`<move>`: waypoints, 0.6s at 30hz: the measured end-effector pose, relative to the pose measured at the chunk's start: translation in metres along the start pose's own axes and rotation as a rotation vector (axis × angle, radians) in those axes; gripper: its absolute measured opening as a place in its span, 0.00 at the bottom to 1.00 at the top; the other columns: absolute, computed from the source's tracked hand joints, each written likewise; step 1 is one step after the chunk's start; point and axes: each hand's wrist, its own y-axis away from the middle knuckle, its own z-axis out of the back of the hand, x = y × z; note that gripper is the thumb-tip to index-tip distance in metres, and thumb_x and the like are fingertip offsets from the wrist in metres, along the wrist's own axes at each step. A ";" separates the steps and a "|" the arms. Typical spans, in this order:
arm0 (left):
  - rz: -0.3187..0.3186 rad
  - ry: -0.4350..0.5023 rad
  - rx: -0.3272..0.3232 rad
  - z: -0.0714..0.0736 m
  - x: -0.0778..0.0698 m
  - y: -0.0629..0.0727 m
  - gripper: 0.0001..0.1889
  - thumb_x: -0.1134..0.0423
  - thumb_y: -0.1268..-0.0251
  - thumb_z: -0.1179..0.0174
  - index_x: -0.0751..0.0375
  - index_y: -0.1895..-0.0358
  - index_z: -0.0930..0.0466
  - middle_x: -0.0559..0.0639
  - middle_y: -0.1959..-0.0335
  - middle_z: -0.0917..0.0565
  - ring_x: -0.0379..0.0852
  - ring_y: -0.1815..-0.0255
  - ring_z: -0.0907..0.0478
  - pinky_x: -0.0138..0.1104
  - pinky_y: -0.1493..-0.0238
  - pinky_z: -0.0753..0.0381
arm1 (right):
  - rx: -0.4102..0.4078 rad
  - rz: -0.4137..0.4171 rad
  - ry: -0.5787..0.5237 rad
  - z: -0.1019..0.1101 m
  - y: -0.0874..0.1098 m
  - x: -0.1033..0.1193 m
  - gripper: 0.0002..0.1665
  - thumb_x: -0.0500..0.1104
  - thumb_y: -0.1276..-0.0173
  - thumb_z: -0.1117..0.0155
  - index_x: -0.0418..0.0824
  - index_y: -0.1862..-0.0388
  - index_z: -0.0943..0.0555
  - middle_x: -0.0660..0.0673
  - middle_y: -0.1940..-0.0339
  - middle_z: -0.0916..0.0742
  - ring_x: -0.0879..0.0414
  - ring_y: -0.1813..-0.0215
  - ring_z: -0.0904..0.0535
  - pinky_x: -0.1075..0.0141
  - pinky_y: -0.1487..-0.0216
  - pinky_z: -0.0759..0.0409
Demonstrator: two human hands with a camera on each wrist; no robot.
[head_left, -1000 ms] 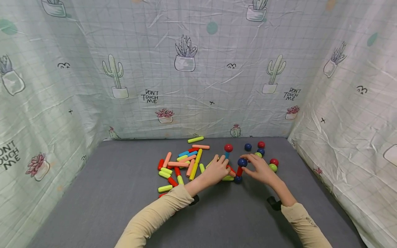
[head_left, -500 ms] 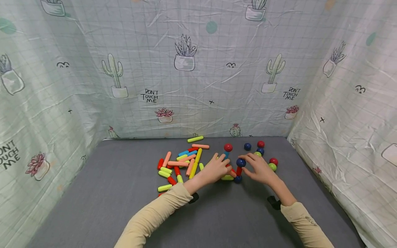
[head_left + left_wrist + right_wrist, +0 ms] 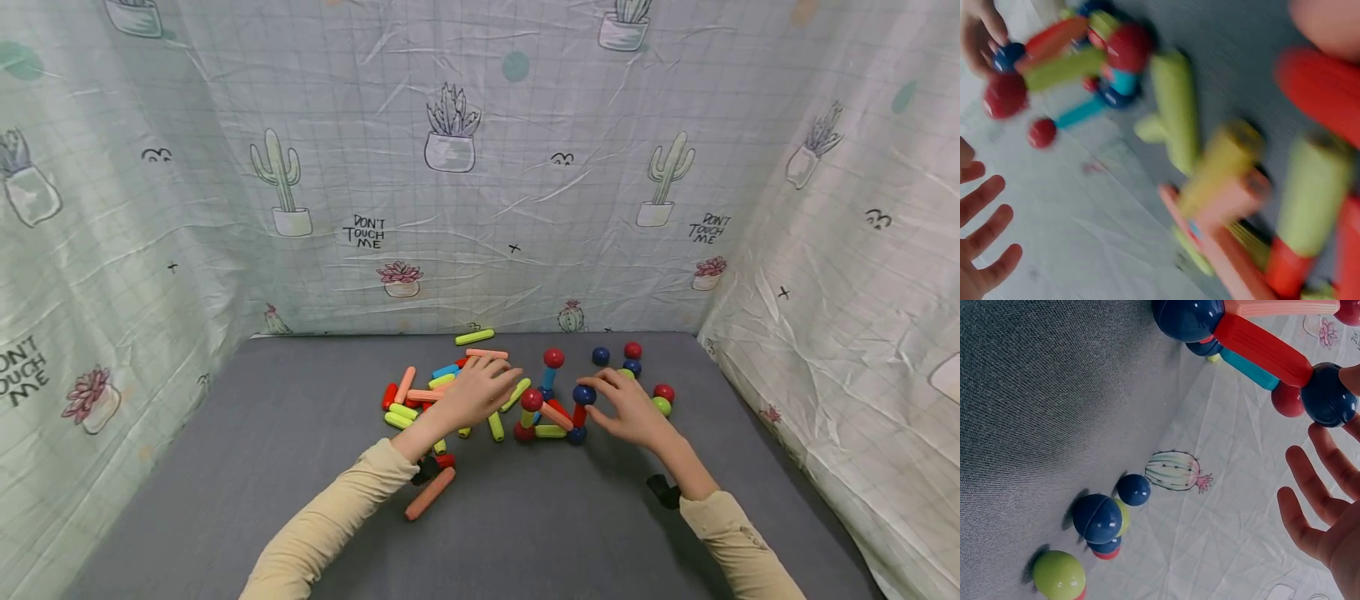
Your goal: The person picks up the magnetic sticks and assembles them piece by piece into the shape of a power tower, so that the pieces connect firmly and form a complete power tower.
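Note:
A small frame of balls and ribbed rods stands right of centre on the grey table. My right hand (image 3: 633,408) pinches the dark blue ball (image 3: 584,395) atop an upright red rod (image 3: 1266,350) of it, thumb and index finger on the ball. At its left corner a red ball (image 3: 531,400) tops a yellow-green rod; behind, another red ball (image 3: 553,358) tops a blue rod. My left hand (image 3: 476,392) is over the loose rods left of the frame, its fingers spread and holding nothing in the left wrist view, where the rods are blurred.
Loose rods, such as a yellow-green one (image 3: 474,337) and a salmon one (image 3: 431,493), lie scattered on the left, partly under my left arm. Beyond my right hand lie loose balls, including a blue one (image 3: 1134,489) and a green one (image 3: 1059,575). A printed curtain (image 3: 480,250) surrounds the table.
My left hand has moved left from beside the frame to over the loose rods, uncovering the frame's left corner. My right hand stays at the blue ball.

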 end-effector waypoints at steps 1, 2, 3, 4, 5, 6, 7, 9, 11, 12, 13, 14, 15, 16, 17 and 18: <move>0.018 0.001 0.029 0.000 0.007 0.006 0.11 0.61 0.40 0.44 0.54 0.54 0.22 0.48 0.61 0.21 0.46 0.59 0.27 0.37 0.59 0.29 | -0.007 0.003 0.003 0.000 -0.001 0.000 0.24 0.41 0.53 0.30 0.42 0.53 0.21 0.48 0.66 0.23 0.57 0.66 0.29 0.63 0.66 0.31; 0.027 -0.002 0.069 0.000 0.013 0.013 0.11 0.62 0.40 0.45 0.54 0.55 0.22 0.49 0.61 0.21 0.46 0.59 0.27 0.37 0.60 0.29 | -0.014 0.005 0.005 -0.001 -0.001 0.001 0.24 0.41 0.53 0.30 0.42 0.54 0.21 0.47 0.66 0.23 0.57 0.66 0.29 0.63 0.67 0.31; 0.030 -0.016 0.118 -0.001 0.019 0.020 0.10 0.63 0.39 0.46 0.54 0.56 0.21 0.48 0.62 0.22 0.46 0.60 0.28 0.36 0.61 0.29 | -0.019 0.005 0.006 -0.001 -0.002 0.001 0.24 0.41 0.54 0.29 0.42 0.54 0.21 0.47 0.67 0.23 0.57 0.67 0.30 0.63 0.67 0.32; 0.028 -0.029 0.170 -0.002 0.025 0.026 0.10 0.64 0.39 0.46 0.54 0.56 0.21 0.48 0.62 0.22 0.46 0.61 0.29 0.35 0.63 0.30 | -0.022 0.004 0.009 -0.001 -0.002 0.001 0.24 0.41 0.54 0.29 0.42 0.54 0.21 0.47 0.67 0.23 0.57 0.67 0.30 0.64 0.68 0.32; 0.016 -0.045 0.224 -0.003 0.029 0.031 0.10 0.64 0.39 0.46 0.53 0.56 0.21 0.48 0.63 0.22 0.45 0.63 0.29 0.34 0.64 0.31 | -0.022 0.001 0.012 -0.001 -0.001 0.001 0.24 0.41 0.54 0.29 0.42 0.54 0.21 0.47 0.67 0.23 0.57 0.68 0.30 0.64 0.69 0.33; 0.000 -0.066 0.275 -0.004 0.033 0.037 0.10 0.64 0.40 0.46 0.53 0.57 0.20 0.48 0.64 0.23 0.45 0.64 0.30 0.33 0.66 0.31 | -0.022 -0.001 0.014 -0.001 -0.001 0.001 0.24 0.41 0.54 0.29 0.42 0.55 0.21 0.47 0.68 0.23 0.57 0.68 0.31 0.65 0.69 0.33; -0.020 -0.086 0.318 -0.005 0.036 0.042 0.10 0.64 0.40 0.45 0.52 0.57 0.19 0.47 0.64 0.23 0.45 0.65 0.31 0.33 0.66 0.32 | -0.017 -0.007 0.014 -0.001 -0.001 0.002 0.23 0.41 0.53 0.30 0.42 0.54 0.21 0.47 0.68 0.23 0.57 0.68 0.31 0.65 0.69 0.33; -0.060 -0.123 0.386 -0.007 0.040 0.051 0.10 0.64 0.42 0.43 0.49 0.57 0.18 0.47 0.65 0.24 0.45 0.65 0.32 0.32 0.68 0.33 | -0.004 -0.019 0.015 -0.001 -0.002 0.002 0.23 0.41 0.52 0.30 0.42 0.54 0.21 0.48 0.68 0.23 0.57 0.68 0.31 0.65 0.69 0.34; -0.109 -0.163 0.420 -0.010 0.040 0.057 0.12 0.63 0.44 0.41 0.44 0.57 0.18 0.47 0.64 0.23 0.45 0.63 0.31 0.32 0.68 0.33 | 0.008 -0.034 0.013 -0.001 -0.001 0.002 0.23 0.42 0.51 0.31 0.43 0.54 0.21 0.48 0.68 0.24 0.58 0.67 0.31 0.65 0.68 0.34; -0.133 -0.191 0.437 -0.011 0.039 0.060 0.13 0.62 0.44 0.41 0.41 0.56 0.18 0.47 0.63 0.22 0.45 0.62 0.30 0.33 0.68 0.32 | 0.012 -0.040 0.011 -0.001 -0.001 0.003 0.23 0.42 0.51 0.31 0.43 0.53 0.21 0.48 0.68 0.24 0.58 0.67 0.31 0.65 0.68 0.34; -0.157 -0.213 0.450 -0.012 0.037 0.062 0.14 0.61 0.44 0.41 0.38 0.56 0.19 0.47 0.62 0.22 0.45 0.61 0.30 0.33 0.67 0.32 | 0.016 -0.048 0.010 -0.001 -0.001 0.003 0.22 0.42 0.51 0.31 0.43 0.53 0.21 0.49 0.67 0.24 0.58 0.67 0.32 0.65 0.68 0.34; -0.177 -0.235 0.466 -0.013 0.036 0.064 0.15 0.61 0.44 0.41 0.36 0.55 0.20 0.47 0.60 0.22 0.45 0.60 0.29 0.33 0.67 0.31 | 0.016 -0.051 0.007 -0.001 -0.001 0.003 0.22 0.42 0.51 0.31 0.43 0.53 0.21 0.49 0.67 0.24 0.58 0.67 0.32 0.65 0.67 0.34; -0.195 -0.269 0.480 -0.014 0.034 0.066 0.15 0.60 0.43 0.42 0.34 0.54 0.20 0.47 0.59 0.22 0.45 0.59 0.29 0.34 0.66 0.31 | 0.016 -0.053 0.005 -0.001 -0.001 0.003 0.22 0.42 0.51 0.31 0.43 0.53 0.21 0.49 0.67 0.24 0.58 0.67 0.32 0.65 0.67 0.33; -0.209 -0.302 0.495 -0.016 0.031 0.067 0.15 0.59 0.43 0.43 0.33 0.54 0.21 0.46 0.57 0.22 0.45 0.58 0.29 0.34 0.64 0.30 | 0.015 -0.054 0.006 -0.001 -0.001 0.004 0.22 0.42 0.51 0.31 0.43 0.53 0.21 0.49 0.67 0.24 0.58 0.67 0.31 0.65 0.67 0.33; -0.217 -0.333 0.512 -0.017 0.030 0.068 0.15 0.58 0.42 0.45 0.32 0.54 0.21 0.46 0.56 0.22 0.45 0.58 0.30 0.34 0.64 0.30 | 0.014 -0.054 0.008 -0.001 -0.001 0.004 0.22 0.42 0.51 0.31 0.43 0.53 0.21 0.49 0.67 0.24 0.58 0.67 0.31 0.65 0.67 0.33; -0.220 -0.354 0.522 -0.018 0.028 0.069 0.14 0.58 0.41 0.46 0.32 0.55 0.21 0.46 0.56 0.22 0.45 0.58 0.30 0.34 0.63 0.31 | 0.013 -0.054 0.008 -0.001 -0.001 0.004 0.22 0.42 0.51 0.31 0.43 0.53 0.21 0.49 0.67 0.24 0.58 0.67 0.31 0.65 0.67 0.33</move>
